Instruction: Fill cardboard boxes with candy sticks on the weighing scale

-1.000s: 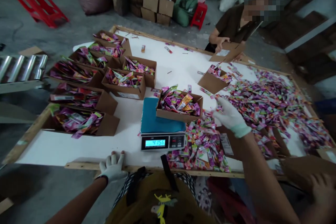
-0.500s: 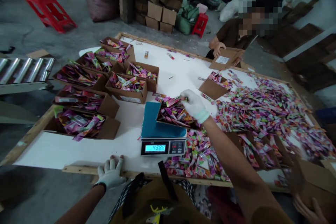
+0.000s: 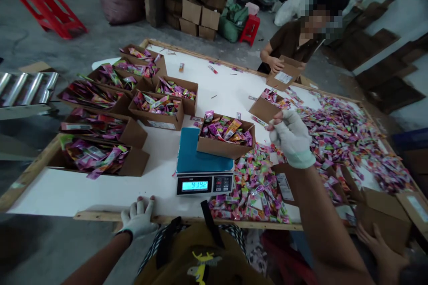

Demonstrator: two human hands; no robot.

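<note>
My left hand, in a white glove with bare fingertips, lies with fingers spread on the table's near edge. My right hand, gloved the same way, is raised above the table with its fingers curled closed. What it holds, if anything, cannot be made out. To its left, an open cardboard box full of small colourful packets sits on the blue plate of a digital scale. The lit display seems to read 414.2. Loose packets lie in a heap below my right hand.
Several filled boxes stand at the left of the white table. A large packet pile covers the right side. Across the table a co-worker holds a box; another person's hands hold a box at lower right.
My right hand has moved right, away from the box on the scale, and is now raised. The display has dropped from about 438.6 to 414.2. My left hand stays at the edge.
</note>
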